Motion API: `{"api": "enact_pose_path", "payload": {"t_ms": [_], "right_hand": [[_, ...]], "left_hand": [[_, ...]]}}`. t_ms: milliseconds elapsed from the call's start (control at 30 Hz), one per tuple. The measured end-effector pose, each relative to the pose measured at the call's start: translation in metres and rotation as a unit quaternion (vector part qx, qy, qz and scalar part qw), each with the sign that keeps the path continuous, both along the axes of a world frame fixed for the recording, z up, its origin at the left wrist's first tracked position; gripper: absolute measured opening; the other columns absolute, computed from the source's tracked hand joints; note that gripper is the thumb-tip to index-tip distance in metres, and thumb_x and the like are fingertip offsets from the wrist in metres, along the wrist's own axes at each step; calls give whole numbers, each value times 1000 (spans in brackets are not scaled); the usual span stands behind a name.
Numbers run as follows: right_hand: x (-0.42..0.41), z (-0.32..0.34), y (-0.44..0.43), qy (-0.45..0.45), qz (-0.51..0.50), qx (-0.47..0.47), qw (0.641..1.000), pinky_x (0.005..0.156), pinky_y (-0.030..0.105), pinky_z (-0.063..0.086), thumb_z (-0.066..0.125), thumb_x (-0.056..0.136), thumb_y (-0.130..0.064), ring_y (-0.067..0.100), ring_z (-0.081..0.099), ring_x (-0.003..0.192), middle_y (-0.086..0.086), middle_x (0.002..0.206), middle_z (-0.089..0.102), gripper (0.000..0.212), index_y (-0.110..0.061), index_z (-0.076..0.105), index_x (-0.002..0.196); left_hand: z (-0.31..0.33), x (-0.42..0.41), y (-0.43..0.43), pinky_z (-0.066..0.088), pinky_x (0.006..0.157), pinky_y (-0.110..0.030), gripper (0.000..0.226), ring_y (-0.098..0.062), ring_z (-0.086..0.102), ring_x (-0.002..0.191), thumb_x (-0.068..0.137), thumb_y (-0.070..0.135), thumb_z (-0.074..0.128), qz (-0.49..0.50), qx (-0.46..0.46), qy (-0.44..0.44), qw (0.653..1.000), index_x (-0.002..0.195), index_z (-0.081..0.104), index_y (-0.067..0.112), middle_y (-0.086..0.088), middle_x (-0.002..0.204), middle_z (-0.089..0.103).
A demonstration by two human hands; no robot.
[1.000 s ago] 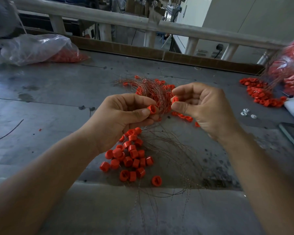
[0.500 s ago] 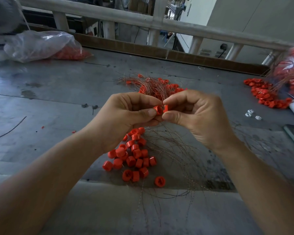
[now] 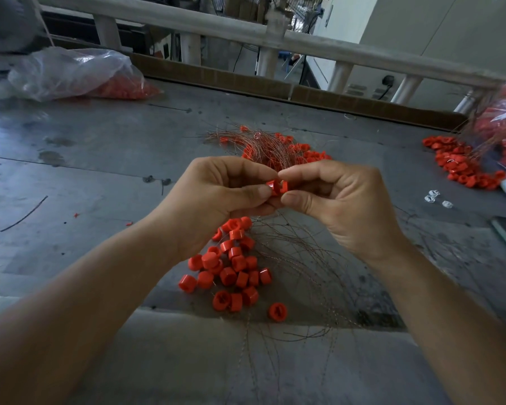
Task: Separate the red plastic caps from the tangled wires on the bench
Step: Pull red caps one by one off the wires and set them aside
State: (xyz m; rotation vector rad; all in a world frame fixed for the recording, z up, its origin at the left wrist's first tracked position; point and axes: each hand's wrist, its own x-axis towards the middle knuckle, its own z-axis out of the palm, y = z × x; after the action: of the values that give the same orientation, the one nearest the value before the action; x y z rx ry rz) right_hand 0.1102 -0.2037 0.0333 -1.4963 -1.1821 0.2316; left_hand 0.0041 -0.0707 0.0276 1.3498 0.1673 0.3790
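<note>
At the far left of the surface (image 3: 105,159) we note a clear plastic bag (image 3: 70,73) holding red caps, lying well apart from the work.

Moving right, the left hand (image 3: 216,197) is raised above the surface with its grip narrow: thumb and forefinger pinch one side of a red cap (image 3: 276,187). Below that hand lies the pile of freed caps (image 3: 231,264), loose on the surface and just beside a fan of bare wires (image 3: 298,258).

The right hand (image 3: 336,200) meets the left at the same cap, its grip likewise narrow, thumb and forefinger closed on the opposite side. We cannot tell whether one cap or two halves sit between the fingertips, nor whether a wire runs through it; the fingers hide that.

Behind the hands lies the tangled bundle (image 3: 269,150), with caps attached to its wires, so we judge the task well under way but far from finished.

For the step in hand, we recommend holding the cap firmly in one hand and drawing the wire straight out along its own line with the other, not bending it sideways, since thin strands may kink or snag. The freed cap belongs on the near pile, and the wire on the fan beside it, kept clear of the bundle.

At the far right, further caps (image 3: 462,165) lie scattered beside a second bag (image 3: 503,124).
</note>
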Motion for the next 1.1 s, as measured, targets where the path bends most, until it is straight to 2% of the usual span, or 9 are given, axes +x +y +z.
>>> {"api": "enact_pose_path", "payload": {"t_ms": [167, 267, 400, 567, 967, 1100], "right_hand": [[-1, 0, 0, -19, -10, -2, 1000, 68, 15, 52, 69, 65, -19, 7, 68, 74, -12, 77, 69, 22, -25, 66, 85], [-2, 0, 0, -73, -35, 1, 997, 68, 13, 51, 69, 67, -20, 3, 66, 76, -15, 82, 66, 22, -26, 65, 87], [-4, -3, 1, -96, -59, 3, 994, 70, 19, 54, 70, 68, -19, 7, 67, 77, -6, 85, 67, 25, -20, 65, 93], [-3, -4, 3, -156, -76, 7, 985, 71, 20, 54, 70, 67, -21, 8, 65, 78, -9, 82, 64, 31, -15, 63, 97], [-1, -3, -1, -204, -62, 6, 977, 66, 16, 52, 73, 67, -14, 8, 63, 75, -5, 79, 63, 25, -3, 69, 89], [-2, -3, -1, -178, -62, 10, 982, 67, 17, 53, 73, 67, -14, 9, 65, 75, -8, 78, 63, 27, -9, 66, 92]], "left_hand": [[0, 0, -1, 55, 61, -20, 19, -18, 70, 68, 58, 5, 62, -4, 5, 2, 1000, 75, 70, 10, -9, 72, 71], [0, 0, -1, 55, 61, -20, 18, -17, 70, 68, 57, 5, 62, -2, 18, 4, 1000, 69, 73, 14, -8, 71, 72], [0, 0, -1, 54, 60, -18, 19, -17, 70, 66, 57, 6, 63, 7, 30, 1, 1000, 72, 71, 13, -7, 70, 72], [1, 0, -3, 53, 60, -16, 21, -14, 70, 67, 59, 8, 62, 11, 68, 11, 998, 78, 70, 12, -6, 71, 72], [-1, -2, 1, 54, 63, -17, 21, -15, 70, 72, 59, 14, 65, -42, 69, 21, 996, 76, 76, 19, -5, 73, 73], [-1, -2, -1, 54, 62, -17, 20, -14, 70, 71, 60, 12, 64, -38, 68, 13, 997, 74, 76, 20, -4, 73, 73]]}}
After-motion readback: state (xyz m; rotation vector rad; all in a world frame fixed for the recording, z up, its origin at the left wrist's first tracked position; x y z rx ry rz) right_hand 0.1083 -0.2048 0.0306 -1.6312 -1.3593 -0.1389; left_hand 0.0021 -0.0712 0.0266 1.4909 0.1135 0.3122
